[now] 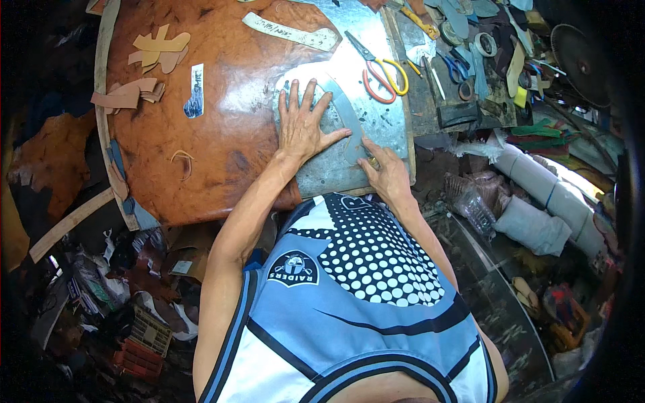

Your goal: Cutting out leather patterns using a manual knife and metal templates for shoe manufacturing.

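Observation:
My left hand (304,126) lies flat with fingers spread, pressing on a grey metal sheet (322,176) at the table's front. Under and beside its fingers is a curved grey strip (346,111), which bends from the fingertips down toward my right hand. My right hand (390,176) is closed, its fingers pinched at the strip's lower end. A small brass-coloured bit shows among these fingers, but what they hold is mostly hidden. Beyond both hands, scissors (381,75) with one red and one yellow handle rest on the metal, blades pointing away.
Brown leather (222,158) covers the table's left, bearing tan cut pieces (161,48) and a pale pattern piece (290,31). At right, a cluttered bench (430,111) holds blue-handled scissors (457,69) and a tape roll (485,45). A white roll (537,178) lies beyond it.

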Demonstrator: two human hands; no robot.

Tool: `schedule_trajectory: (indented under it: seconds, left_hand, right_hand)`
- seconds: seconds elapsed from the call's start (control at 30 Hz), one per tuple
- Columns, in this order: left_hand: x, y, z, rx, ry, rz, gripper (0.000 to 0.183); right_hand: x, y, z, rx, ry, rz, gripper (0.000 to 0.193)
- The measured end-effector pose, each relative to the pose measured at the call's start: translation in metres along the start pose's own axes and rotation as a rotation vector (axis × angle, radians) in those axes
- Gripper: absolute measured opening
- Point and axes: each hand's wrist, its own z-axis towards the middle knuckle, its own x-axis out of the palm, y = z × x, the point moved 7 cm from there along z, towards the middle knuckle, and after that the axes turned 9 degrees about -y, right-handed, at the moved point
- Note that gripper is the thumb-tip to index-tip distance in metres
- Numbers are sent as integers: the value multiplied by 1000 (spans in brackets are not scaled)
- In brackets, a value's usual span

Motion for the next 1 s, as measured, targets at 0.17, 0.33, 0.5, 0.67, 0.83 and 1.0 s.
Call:
schedule_trajectory:
  seconds: [0.17,0.33,0.5,0.67,0.83,1.0]
  left_hand:
    - [-4,2,3,32,-28,24,82]
    - [2,6,0,44,-58,8,83]
    - [5,6,-3,56,-72,-4,84]
    - [-3,-7,4,81,-61,51,74]
    - [-3,-34,18,279,106,63,52]
    - [-2,-44,18,255,260,133,66]
  right_hand:
    - [-3,4,6,-41,-34,15,47]
    - [-3,9,6,33,52,-7,46]
    - [-4,8,4,1,34,1,46]
    - [-4,6,4,-31,22,-17,47]
    - [-25,8,11,10,72,174,48]
    - [-47,-10,-3,107,135,38,45]
